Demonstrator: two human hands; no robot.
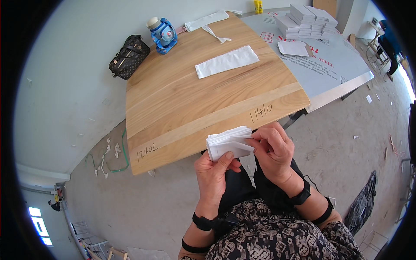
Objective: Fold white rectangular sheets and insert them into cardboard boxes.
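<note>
My left hand grips a thick stack of small white paper pieces from below, its thumb pressed on the front piece. They look like folded sheets or small envelopes; which of the two I cannot tell. At the stack's right side, my right hand pinches the edge of one piece, which stands slightly apart from the others. Both hands are just off the near edge of the wooden table, above my lap. A flat white strip of paper or cloth lies farther back on the tabletop.
Along the table's left edge are a dark patterned bag and a blue bottle. Another white strip lies at the back. To the right, a metal-topped table bears piled white boxes. Scraps litter the floor.
</note>
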